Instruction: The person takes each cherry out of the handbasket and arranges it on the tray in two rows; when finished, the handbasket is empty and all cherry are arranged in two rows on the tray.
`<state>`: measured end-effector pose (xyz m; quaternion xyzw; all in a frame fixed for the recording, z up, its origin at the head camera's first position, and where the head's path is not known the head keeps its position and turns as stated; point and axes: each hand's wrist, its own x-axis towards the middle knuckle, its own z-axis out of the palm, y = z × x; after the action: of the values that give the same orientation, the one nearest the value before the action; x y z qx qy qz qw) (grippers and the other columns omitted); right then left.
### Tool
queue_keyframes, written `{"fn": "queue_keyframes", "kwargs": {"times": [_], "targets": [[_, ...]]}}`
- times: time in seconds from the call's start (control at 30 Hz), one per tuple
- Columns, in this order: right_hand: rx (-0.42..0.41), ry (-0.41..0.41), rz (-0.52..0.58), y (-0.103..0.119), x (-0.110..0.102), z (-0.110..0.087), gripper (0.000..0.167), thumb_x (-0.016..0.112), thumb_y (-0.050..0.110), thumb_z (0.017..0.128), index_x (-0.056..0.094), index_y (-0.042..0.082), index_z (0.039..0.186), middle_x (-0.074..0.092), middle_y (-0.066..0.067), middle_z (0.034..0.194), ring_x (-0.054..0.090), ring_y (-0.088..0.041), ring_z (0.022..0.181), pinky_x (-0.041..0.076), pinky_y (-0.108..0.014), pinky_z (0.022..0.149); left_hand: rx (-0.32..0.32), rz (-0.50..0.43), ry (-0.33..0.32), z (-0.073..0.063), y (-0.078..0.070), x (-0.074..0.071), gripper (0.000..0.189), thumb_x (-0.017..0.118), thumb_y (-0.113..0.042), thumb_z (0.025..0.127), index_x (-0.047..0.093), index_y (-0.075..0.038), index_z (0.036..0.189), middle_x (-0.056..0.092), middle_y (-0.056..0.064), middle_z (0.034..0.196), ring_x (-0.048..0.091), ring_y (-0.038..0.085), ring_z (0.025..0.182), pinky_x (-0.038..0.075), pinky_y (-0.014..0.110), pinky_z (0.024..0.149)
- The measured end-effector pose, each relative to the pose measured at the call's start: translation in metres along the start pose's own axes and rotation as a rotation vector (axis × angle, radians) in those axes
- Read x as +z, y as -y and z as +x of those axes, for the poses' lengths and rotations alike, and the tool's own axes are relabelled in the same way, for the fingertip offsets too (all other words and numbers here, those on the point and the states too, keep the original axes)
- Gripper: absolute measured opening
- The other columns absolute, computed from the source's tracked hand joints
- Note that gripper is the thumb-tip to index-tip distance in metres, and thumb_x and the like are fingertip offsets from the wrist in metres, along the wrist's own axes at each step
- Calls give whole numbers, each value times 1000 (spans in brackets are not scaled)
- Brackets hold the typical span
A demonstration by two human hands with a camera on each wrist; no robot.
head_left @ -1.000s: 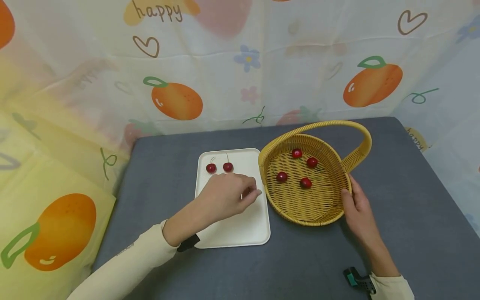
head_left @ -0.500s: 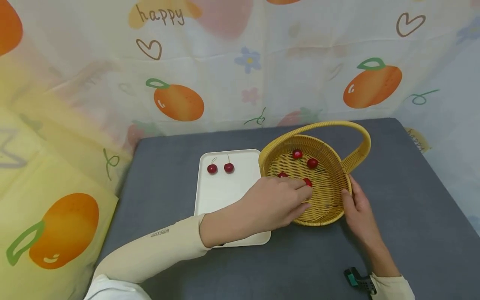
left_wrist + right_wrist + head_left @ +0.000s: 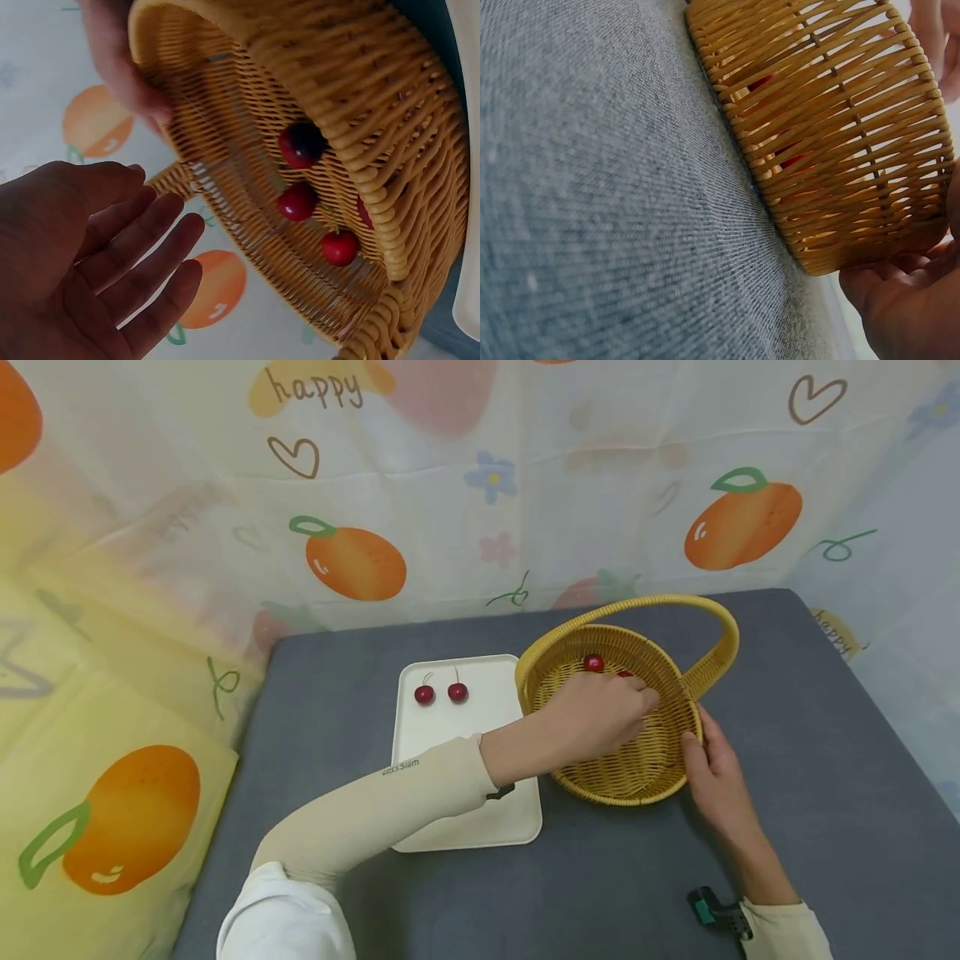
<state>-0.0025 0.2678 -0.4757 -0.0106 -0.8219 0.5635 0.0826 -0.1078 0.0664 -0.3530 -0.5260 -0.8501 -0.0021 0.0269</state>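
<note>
A yellow wicker basket [image 3: 637, 781] with a tall handle stands on the right, several red cherries [image 3: 297, 201] inside it. My left hand [image 3: 596, 718] reaches over the basket, hiding part of its floor in the head view. Its fingers are loosely bent with nothing between them, and the left wrist view shows the thumb apart from most of the fingers. My right hand [image 3: 716, 768] grips the basket's right side, thumb at the rim and fingers against the outer wall. Left of the basket lies a white tray [image 3: 495, 685], bearing two stemmed cherries [image 3: 457, 692] near its far edge.
A dark grey cloth [image 3: 330, 718] covers the table. The basket's arched handle [image 3: 645, 602] rises behind my left hand. A printed fruit curtain [image 3: 435, 485] hangs along the table's far side, and a yellow printed cloth [image 3: 127, 810] is at the left.
My left hand has moved right, from above the tray to over the basket's inside, covering some of the cherries there. My right hand keeps its grip on the basket.
</note>
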Motion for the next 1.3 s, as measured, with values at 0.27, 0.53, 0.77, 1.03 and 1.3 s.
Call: {"fn": "queue_keyframes", "kwargs": {"times": [0.27, 0.53, 0.77, 1.03, 1.3], "targets": [[-3, -6, 1, -3, 0, 1, 57, 36, 21, 116, 17, 20, 170, 28, -23, 169, 39, -47, 147, 41, -6, 99, -16, -26, 75, 27, 10, 21, 16, 57, -19, 108, 73, -23, 107, 68, -6, 97, 56, 7, 72, 46, 28, 58], [4, 4, 3, -2, -3, 1, 57, 35, 24, 117, 15, 22, 171, 27, -23, 170, 39, -49, 145, 41, -6, 98, -45, -14, 227, 53, 10, 27, 17, 53, -18, 110, 69, -22, 106, 66, -3, 101, 53, 10, 74, 43, 30, 59], [29, 25, 28, -1, -2, 2, 57, 35, 26, 117, 15, 24, 170, 26, -20, 171, 38, -46, 148, 41, -7, 99, -23, 45, 324, 59, 10, 36, 17, 54, -18, 111, 70, -22, 117, 68, -3, 115, 58, 11, 83, 50, 29, 68], [19, 23, 10, 0, -3, 3, 57, 35, 25, 117, 15, 23, 170, 28, -20, 170, 41, -47, 145, 41, -6, 98, -40, 80, 365, 62, 14, 45, 12, 60, -13, 107, 68, -22, 109, 69, -5, 115, 60, 10, 86, 56, 31, 71], [26, 17, 13, 0, -3, 2, 58, 36, 25, 117, 16, 22, 170, 25, -19, 171, 36, -46, 149, 38, -5, 98, -31, 47, 391, 63, 17, 47, 14, 64, -10, 105, 61, -21, 96, 66, -5, 104, 53, 11, 80, 49, 30, 67]]}}
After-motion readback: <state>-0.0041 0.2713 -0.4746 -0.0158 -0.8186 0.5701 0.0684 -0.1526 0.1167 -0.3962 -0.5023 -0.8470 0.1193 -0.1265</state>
